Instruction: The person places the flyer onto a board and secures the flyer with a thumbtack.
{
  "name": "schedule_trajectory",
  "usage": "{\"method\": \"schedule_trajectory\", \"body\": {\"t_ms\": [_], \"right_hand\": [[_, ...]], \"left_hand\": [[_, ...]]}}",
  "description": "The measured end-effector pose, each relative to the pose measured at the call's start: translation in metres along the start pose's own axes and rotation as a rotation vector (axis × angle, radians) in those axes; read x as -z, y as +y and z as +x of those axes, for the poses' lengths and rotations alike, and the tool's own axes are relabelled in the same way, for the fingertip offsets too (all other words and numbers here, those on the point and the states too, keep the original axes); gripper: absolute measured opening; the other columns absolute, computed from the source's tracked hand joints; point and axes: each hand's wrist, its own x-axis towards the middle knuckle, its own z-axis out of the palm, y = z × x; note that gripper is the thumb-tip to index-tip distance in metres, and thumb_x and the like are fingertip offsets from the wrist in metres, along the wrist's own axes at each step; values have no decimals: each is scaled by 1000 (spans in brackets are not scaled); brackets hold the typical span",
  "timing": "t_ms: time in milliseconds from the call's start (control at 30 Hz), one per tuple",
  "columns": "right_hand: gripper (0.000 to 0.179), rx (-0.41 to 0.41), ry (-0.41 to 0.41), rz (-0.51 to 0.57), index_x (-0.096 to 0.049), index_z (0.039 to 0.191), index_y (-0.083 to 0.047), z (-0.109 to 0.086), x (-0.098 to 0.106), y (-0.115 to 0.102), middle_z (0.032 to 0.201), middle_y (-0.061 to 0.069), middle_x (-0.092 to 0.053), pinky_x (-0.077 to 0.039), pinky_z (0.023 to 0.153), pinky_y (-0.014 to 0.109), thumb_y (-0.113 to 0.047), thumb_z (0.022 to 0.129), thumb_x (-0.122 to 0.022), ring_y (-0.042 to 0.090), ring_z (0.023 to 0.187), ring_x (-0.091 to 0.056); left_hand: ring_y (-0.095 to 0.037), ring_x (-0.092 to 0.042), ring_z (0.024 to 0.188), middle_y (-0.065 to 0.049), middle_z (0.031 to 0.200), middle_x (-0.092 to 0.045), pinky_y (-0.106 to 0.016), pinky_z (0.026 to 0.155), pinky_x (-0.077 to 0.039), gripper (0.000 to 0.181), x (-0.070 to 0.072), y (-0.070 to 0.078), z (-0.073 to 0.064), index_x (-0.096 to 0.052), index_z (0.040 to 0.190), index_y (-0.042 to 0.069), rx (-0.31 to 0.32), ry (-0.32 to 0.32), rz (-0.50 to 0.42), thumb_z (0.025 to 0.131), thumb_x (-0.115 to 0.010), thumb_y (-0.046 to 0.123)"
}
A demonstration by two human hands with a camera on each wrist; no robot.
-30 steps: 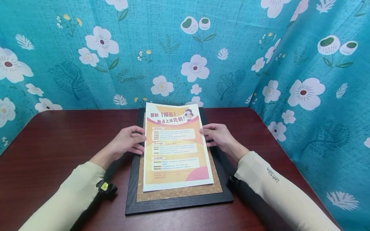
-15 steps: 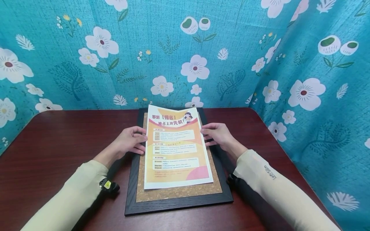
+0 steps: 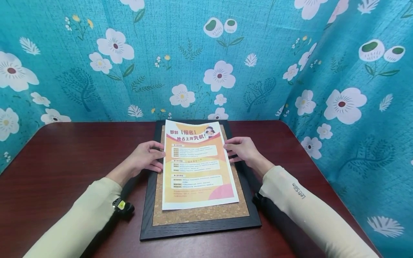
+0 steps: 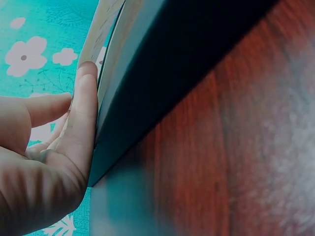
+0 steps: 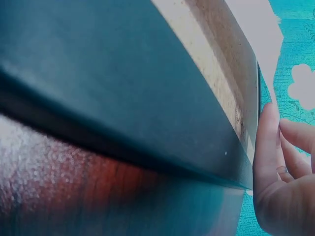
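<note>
A printed orange and yellow flyer [image 3: 196, 168] is held by its two long edges over a cork board [image 3: 206, 217] with a black frame [image 3: 200, 232]. My left hand [image 3: 143, 158] pinches the flyer's left edge near mid-height, its other fingers over the frame's left side. On the opposite edge my right hand [image 3: 245, 152] pinches the paper between thumb and fingers. In the right wrist view, the paper [image 5: 263, 39] stands a little off the cork, leaving a gap. The left wrist view has the left thumb and finger [image 4: 86, 98] at the sheet's edge beside the frame.
The board lies on a dark red wooden table [image 3: 80, 150] that reaches back to a turquoise flowered curtain [image 3: 155, 57]. A black wrist camera [image 3: 124, 208] sits at the left sleeve, and another [image 3: 258, 200] at the right sleeve.
The flyer has shifted slightly toward the right at its left edge and its top edge has come down a little over the board. Both hands keep their hold.
</note>
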Motion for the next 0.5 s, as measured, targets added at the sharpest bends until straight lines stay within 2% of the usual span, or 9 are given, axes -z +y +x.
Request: {"method": "schedule_trajectory", "body": {"t_ms": [500], "right_hand": [[30,-1,-1,-25,-68,124,-4,1,1,4,106,17,-71,-62,68,39,-19,98,-68,26,83,-70]], "left_hand": [[-29,-73,73,-23,111,-69,-38,67,-62,47,-2,3,-2,-43,141,-2,36,-6,-6,100,-62,11]]}}
